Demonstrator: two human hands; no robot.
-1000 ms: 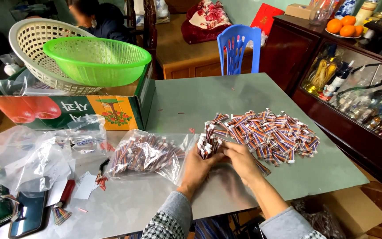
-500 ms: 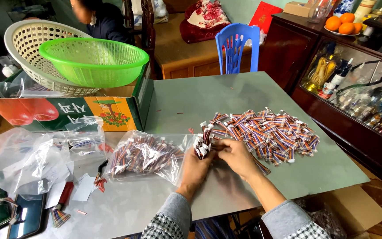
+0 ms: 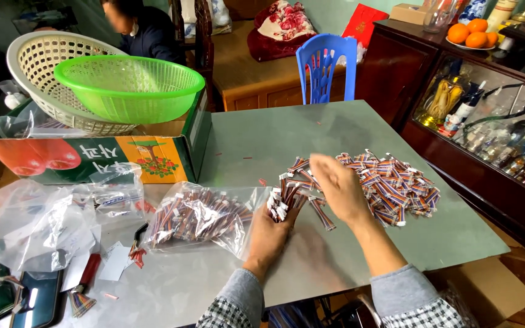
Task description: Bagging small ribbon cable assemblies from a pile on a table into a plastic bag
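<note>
Lying far left on the grey table (image 3: 262,140), empty clear bags (image 3: 37,225), with a phone (image 3: 31,300) near the edge. Behind them, a cardboard box (image 3: 104,155) holding a white basket (image 3: 37,67) and a green basket (image 3: 130,86). Next along, a clear bag of wires (image 3: 199,215), full and flat on the table. Just right of it, the left hand (image 3: 268,234), fingers closed tight around a bunch of short striped wires (image 3: 284,200) with white plugs sticking up. Then the right hand (image 3: 338,188), lifted over the table, fingers loosely apart, maybe pinching one wire (image 3: 322,215) that hangs down, hard to tell from here. Under and past that hand, a big pile of wires (image 3: 390,185) spread on the table. Far back, a blue chair (image 3: 326,67). Far right, a dark cabinet (image 3: 487,121) with oranges (image 3: 472,33) on top.
</note>
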